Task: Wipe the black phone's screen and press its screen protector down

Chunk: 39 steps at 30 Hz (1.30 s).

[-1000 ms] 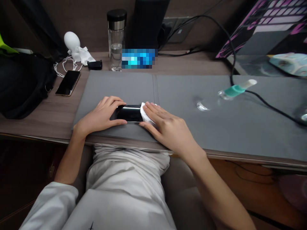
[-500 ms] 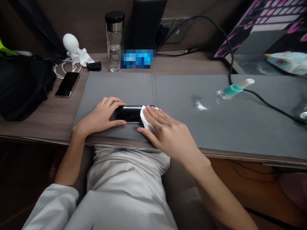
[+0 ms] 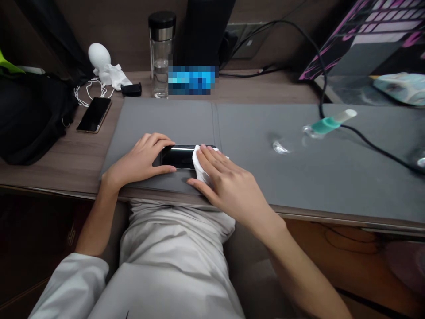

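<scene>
A black smartphone [image 3: 179, 157] lies screen up, lengthwise, on the grey desk mat [image 3: 166, 119]. My left hand [image 3: 141, 159] holds its left end, fingers along the far edge and thumb on the near edge. Under the flattened fingers of my right hand [image 3: 229, 177] is a white tissue [image 3: 198, 165], pressed against the right part of the screen. That hand and the tissue hide the phone's right end. My right thumb points left, beside the near edge of the phone.
A spray bottle [image 3: 327, 125] with a teal collar lies on the mat, its clear cap [image 3: 280, 147] nearby. Behind the mat stands a glass water bottle [image 3: 161, 57]. Another phone [image 3: 94, 115] lies at left by a black bag [image 3: 31, 119]. A black cable [image 3: 375, 144] crosses the right side.
My right hand and the tissue have slid slightly left over the phone screen. My left hand keeps its hold on the phone. The whole view has shifted a little.
</scene>
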Motion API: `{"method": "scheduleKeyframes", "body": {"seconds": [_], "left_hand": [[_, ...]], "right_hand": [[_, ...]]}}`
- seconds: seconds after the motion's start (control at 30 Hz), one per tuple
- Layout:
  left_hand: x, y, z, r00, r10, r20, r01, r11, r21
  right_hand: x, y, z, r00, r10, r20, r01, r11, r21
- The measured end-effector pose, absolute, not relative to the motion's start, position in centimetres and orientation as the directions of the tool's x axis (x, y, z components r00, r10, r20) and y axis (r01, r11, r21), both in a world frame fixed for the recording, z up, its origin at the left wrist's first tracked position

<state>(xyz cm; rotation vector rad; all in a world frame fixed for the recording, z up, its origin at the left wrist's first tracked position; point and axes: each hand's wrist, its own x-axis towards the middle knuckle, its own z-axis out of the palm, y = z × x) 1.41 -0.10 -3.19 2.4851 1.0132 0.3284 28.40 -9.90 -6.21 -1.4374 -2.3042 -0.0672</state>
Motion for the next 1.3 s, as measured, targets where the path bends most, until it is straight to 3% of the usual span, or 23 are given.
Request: {"method": "scheduleKeyframes", "body": {"seconds": [0.23,0.77,1.3], "left_hand": [[1.4,0.1,-3.3,0.704,0.708,0.058,0.606,-0.641,0.472],[1.4,0.1,-3.2,0.699,0.714,0.041,0.615,-0.63,0.474],[1.3,0.2,-3.4,0.706,0.706,0.051,0.609,-0.642,0.465]], "right_hand": [[28.3,-8.8,-6.5,-0.346,0.867,0.358,0.872,0.438,-0.219],[26.1,-11.2,-5.4,-0.414,0.819,0.398,0.861,0.494,-0.12],[26.3,-9.4,-6.4,-0.408,0.801,0.439,0.85,0.508,-0.136]]}}
